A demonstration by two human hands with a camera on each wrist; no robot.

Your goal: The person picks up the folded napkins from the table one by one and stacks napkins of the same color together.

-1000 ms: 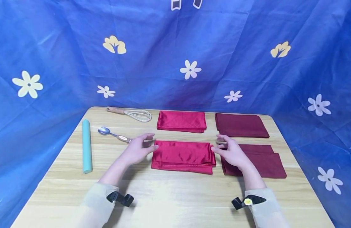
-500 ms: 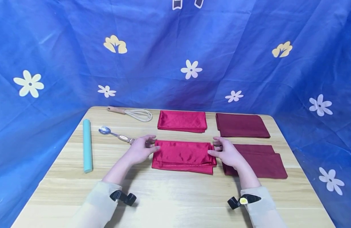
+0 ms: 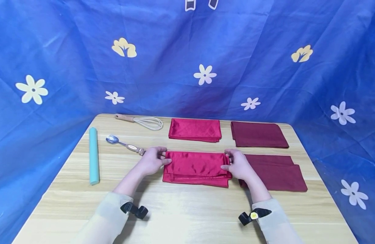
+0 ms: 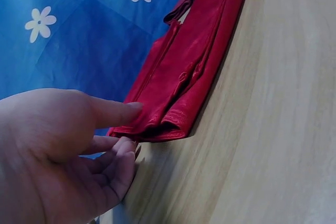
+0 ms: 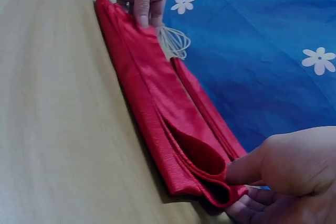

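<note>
A folded red satin cloth (image 3: 195, 164) lies at the middle of the table, its layered edge towards me. At its left end my left hand (image 3: 151, 162) pinches the far corner, thumb on top and fingers under the edge in the left wrist view. My right hand (image 3: 239, 166) grips the opposite end the same way. Looped folds of the red satin cloth (image 5: 194, 150) gape beside the right thumb (image 5: 245, 167) in the right wrist view. The undersides of the fingers are partly hidden by the fabric.
Behind lies a second folded red satin cloth (image 3: 195, 128). Two folded maroon cloths, one at the back (image 3: 259, 134) and one nearer (image 3: 277, 174), are on the right. To the left are a whisk (image 3: 148, 123), a spoon (image 3: 131, 147) and a turquoise rod (image 3: 94, 156). A blue curtain (image 3: 163, 84) hangs behind.
My right hand has moved left from above the nearer maroon cloth onto the red satin cloth's right end. The left hand has shifted slightly right, and both now pinch the cloth.
</note>
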